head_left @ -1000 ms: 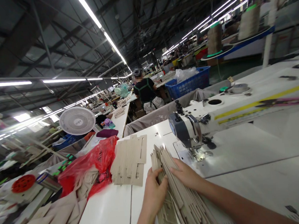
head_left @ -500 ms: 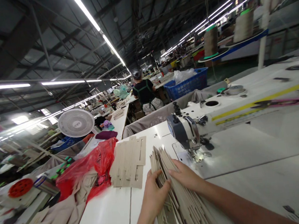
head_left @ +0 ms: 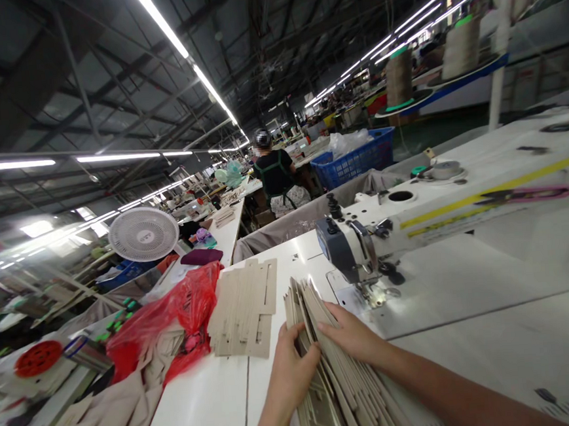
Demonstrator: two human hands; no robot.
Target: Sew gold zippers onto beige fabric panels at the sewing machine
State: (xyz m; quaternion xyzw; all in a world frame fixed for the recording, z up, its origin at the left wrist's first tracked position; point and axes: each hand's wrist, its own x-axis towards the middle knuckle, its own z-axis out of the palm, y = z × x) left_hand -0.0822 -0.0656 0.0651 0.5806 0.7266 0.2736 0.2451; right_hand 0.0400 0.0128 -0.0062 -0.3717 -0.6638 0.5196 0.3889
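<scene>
A thick stack of beige, flat cut pieces point(head_left: 350, 382) stands on edge at the front of the white sewing table point(head_left: 201, 403). My left hand point(head_left: 296, 363) is closed around the stack's left part, thumb on the near side. From the right, my right hand point(head_left: 350, 332) grips the other part, its fingers hidden behind the pieces. A narrow gap splits the stack between my hands. Left of it, a fanned pile of similar beige pieces point(head_left: 243, 308) lies flat. The sewing machine head point(head_left: 349, 247) is just beyond my right hand.
A red plastic bag point(head_left: 174, 313) and beige fabric point(head_left: 107, 411) lie on the left. A white fan point(head_left: 144, 234) stands behind them. Pink-handled snips point(head_left: 534, 194) rest on the machine arm. Farther off are a blue basket point(head_left: 354, 158) and a seated person point(head_left: 276, 174).
Both hands keep their hold on the stack and have hardly moved. The view has shifted very slightly.
</scene>
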